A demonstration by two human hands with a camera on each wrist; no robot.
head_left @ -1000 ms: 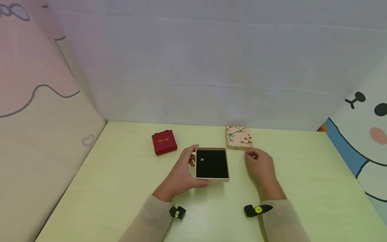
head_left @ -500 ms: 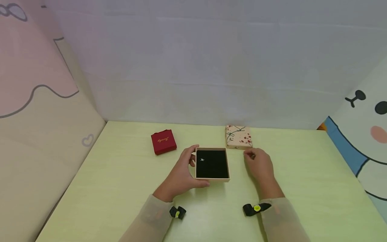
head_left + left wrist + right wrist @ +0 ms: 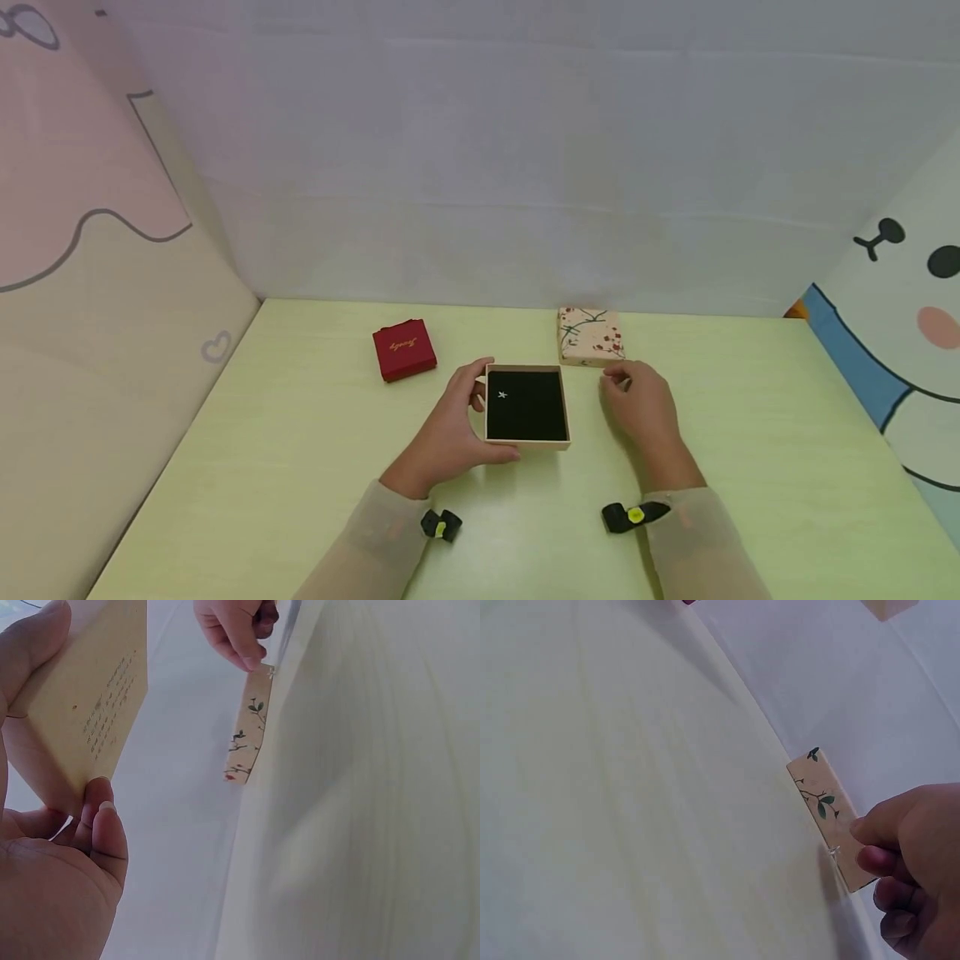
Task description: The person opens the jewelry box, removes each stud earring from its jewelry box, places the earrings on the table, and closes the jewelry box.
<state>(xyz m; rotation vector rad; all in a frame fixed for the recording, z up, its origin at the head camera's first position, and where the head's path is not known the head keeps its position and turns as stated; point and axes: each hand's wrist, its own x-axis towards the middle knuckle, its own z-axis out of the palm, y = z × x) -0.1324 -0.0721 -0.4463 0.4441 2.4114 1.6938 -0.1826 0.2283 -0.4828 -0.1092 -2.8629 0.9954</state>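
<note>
My left hand [image 3: 450, 437] grips the left side of a square jewellery box base [image 3: 565, 446], thumb along the near edge. The box is tilted up off the table, and a small silvery star-shaped ornament [image 3: 502, 395] sits on its black lining. Its underside [image 3: 112, 705], printed with small text, faces the left wrist camera. My right hand [image 3: 643, 404] has thumb and fingertips together at the near edge of a floral box lid [image 3: 591, 337]. At those fingertips shows another small silvery ornament [image 3: 834, 851], apparently pinched; it is too small to make out fully.
A dark red box [image 3: 405, 350] with gold lettering lies on the table [image 3: 300, 433], back left of my left hand. A pale cloth wall [image 3: 480, 167] rises behind the table's far edge. Printed panels [image 3: 877, 375] stand on both sides.
My right hand has shifted slightly to the left and away from me. The left hand and the box have stayed nearly still. The head view has tilted very slightly.
</note>
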